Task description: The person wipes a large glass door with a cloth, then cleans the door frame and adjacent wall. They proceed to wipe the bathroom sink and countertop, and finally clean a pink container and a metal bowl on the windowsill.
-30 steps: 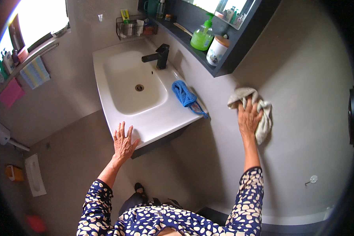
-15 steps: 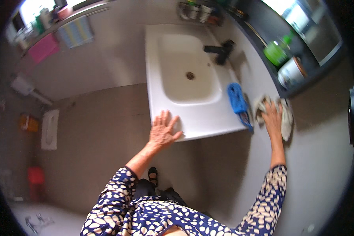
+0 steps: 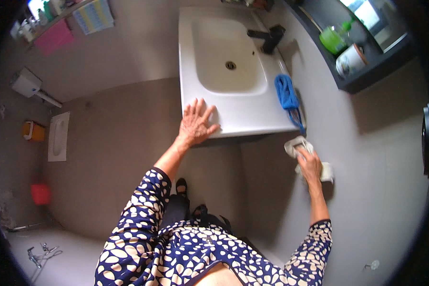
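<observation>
— Cloth first: pale and crumpled, it is lying against the grey wall just below the sink's near right corner, and our right hand is pressing it there, fingers curled over the folds.

— So we are wiping the wall beside the sink, by our judgement, partway through a stroke. And the other hand?

— Our left hand is resting flat on the sink's near rim, fingers spread, gripping nothing; we are bracing ourselves on it.

— What is the next move asking of us?

— Probably steady pressure while we are sliding the cloth on along the wall under the sink, keeping our weight on the rim.

— Counting outward from the sink, then?

— One pale cloth under our hand. One blue rag lying on the sink's right edge, apart from our fingers. One dark tap at the sink's far right side. Beyond it, on the dark shelf, one green bottle and one white jar. Far to the sink's left, we are seeing one pink towel and one striped towel hanging.
</observation>
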`<state>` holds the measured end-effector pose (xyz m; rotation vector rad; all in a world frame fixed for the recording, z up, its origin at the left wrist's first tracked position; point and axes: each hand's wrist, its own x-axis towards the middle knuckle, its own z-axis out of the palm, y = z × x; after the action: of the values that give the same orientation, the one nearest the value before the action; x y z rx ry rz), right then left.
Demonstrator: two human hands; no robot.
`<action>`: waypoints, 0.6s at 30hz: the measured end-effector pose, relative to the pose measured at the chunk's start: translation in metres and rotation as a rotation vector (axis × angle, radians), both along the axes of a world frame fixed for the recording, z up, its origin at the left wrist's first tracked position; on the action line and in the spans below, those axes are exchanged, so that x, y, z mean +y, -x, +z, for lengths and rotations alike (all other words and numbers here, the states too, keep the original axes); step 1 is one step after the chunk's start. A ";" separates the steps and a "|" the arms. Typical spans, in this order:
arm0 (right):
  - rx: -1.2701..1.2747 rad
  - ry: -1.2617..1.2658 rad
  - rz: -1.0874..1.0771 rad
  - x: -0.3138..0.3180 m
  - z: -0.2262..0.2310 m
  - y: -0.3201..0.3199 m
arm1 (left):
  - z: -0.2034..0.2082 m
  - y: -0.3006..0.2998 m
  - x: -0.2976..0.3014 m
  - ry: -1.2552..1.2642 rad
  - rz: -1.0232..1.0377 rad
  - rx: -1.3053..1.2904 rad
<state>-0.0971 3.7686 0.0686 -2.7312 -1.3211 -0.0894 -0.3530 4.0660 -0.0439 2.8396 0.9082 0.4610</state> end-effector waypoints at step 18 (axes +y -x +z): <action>-0.302 -0.376 -0.120 0.225 -0.111 -0.007 | 0.000 -0.014 -0.019 0.212 0.030 -0.171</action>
<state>-0.0904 3.9940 -0.0422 -2.5325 -1.0625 -0.7087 -0.3395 4.0471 -0.0434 2.5555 0.9090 0.5646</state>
